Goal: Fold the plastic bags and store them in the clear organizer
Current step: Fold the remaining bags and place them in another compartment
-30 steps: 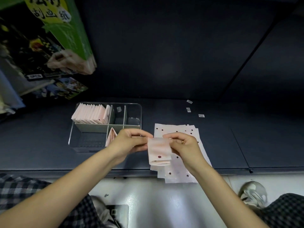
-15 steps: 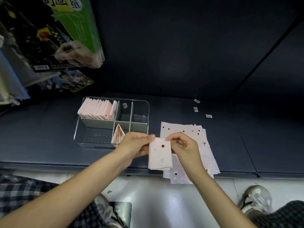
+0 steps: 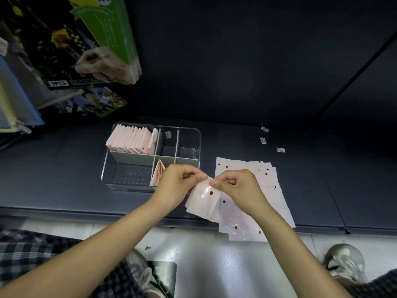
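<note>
While both hands meet above the front edge of the dark grey shelf [image 3: 64,168], the left hand [image 3: 178,186] and the right hand [image 3: 238,188] each pinch the top edge of a small folded pale pink plastic bag with dark dots [image 3: 203,203], thumbs and forefingers curled onto it, the two grips almost touching! The bag hangs below the pinch, tilted, its lower end over the shelf's lip. Just right of and under the grip lies a flat stack of unfolded pink dotted plastic bags [image 3: 257,211], spilling past the shelf edge. Left of the grip sits the clear rectangular plastic organizer with grey dividers [image 3: 129,186]: a row of folded pink bags [image 3: 131,138] stands upright in its far left compartment, and one folded pink bag [image 3: 158,174] leans in a near compartment, just beside the left hand's knuckles. Three small white labels [image 3: 263,140] lie beyond, to the right.
</note>
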